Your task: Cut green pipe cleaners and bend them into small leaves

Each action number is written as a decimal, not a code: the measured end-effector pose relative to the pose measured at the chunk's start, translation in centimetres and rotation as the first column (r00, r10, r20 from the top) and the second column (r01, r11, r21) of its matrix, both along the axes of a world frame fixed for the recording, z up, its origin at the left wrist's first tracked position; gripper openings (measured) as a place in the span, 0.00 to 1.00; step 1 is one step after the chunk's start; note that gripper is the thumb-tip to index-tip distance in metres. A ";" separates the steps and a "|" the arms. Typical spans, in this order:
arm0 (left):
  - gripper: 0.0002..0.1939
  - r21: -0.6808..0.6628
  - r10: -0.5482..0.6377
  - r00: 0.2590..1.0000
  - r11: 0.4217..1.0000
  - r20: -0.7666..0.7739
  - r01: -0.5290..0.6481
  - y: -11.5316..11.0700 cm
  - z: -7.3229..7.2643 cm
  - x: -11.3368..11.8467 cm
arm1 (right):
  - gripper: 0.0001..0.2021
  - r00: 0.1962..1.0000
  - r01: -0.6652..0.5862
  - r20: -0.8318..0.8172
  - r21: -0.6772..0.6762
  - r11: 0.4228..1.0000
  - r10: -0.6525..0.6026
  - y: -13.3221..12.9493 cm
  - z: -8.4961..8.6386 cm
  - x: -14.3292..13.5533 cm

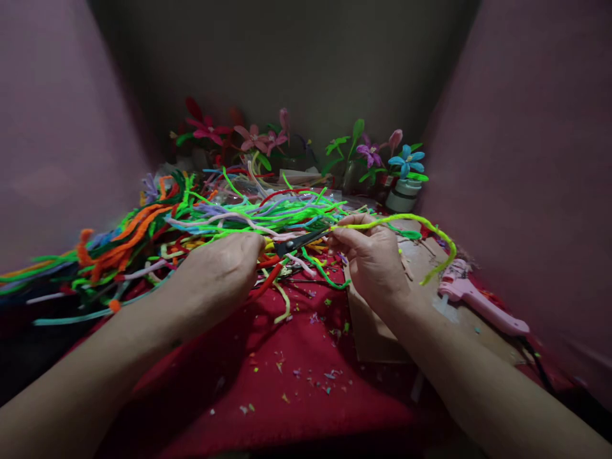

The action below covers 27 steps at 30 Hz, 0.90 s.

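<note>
Closed around the handles of dark scissors (pixel 297 244) is my left hand (pixel 224 266); the blades point right, their tips at my right fingertips. My right hand (pixel 375 261) pinches the end of a yellow-green pipe cleaner (pixel 425 223), which arches over the hand and hangs down on its right. Whether the blades touch the pipe cleaner is hard to tell. Behind and left of both hands lies a tangled pile of green, orange, pink and purple pipe cleaners (pixel 272 213).
A pink glue gun (pixel 482 303) lies on brown cardboard (pixel 380 338) at the right. Pipe-cleaner flowers (pixel 368 152) stand at the back, a blue one in a pale jar (pixel 404 196). Colourful scraps are scattered over the red cloth (pixel 287 414).
</note>
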<state>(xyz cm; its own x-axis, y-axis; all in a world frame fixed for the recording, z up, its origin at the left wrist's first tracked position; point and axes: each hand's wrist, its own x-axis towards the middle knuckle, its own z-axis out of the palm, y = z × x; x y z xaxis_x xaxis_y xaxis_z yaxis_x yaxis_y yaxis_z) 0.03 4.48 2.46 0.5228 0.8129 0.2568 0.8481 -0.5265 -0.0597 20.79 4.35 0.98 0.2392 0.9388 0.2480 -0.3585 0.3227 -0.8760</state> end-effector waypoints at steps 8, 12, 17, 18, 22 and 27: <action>0.06 0.090 -0.044 0.993 0.994 -0.107 0.053 -0.1 -0.2 -0.2 | 0.08 1.000 -0.018 -0.014 -0.018 1.000 0.018 0.2 0.0 0.2; 0.05 0.122 -0.067 0.990 0.989 -0.126 0.083 -0.1 -0.5 -0.3 | 0.09 1.000 -0.016 -0.018 -0.029 0.999 0.015 0.1 0.1 0.3; 0.07 0.103 -0.086 0.992 0.990 -0.088 0.095 -0.3 -0.3 -0.3 | 0.09 1.000 -0.021 -0.015 -0.058 0.998 0.020 0.2 0.1 0.4; 0.07 0.093 -0.081 0.994 0.992 -0.077 0.088 -0.3 -0.2 -0.3 | 0.10 1.000 -0.023 -0.014 -0.056 0.998 0.022 0.2 0.1 0.5; 0.08 0.054 -0.102 0.994 0.993 -0.041 0.104 -0.2 -0.2 -0.2 | 0.10 1.000 -0.012 -0.016 -0.047 0.999 0.011 0.4 0.1 0.5; 0.07 -0.001 -0.075 0.997 0.997 -0.037 0.075 0.0 -0.3 -0.1 | 0.10 1.000 -0.021 -0.022 -0.051 0.998 0.020 0.5 0.1 0.6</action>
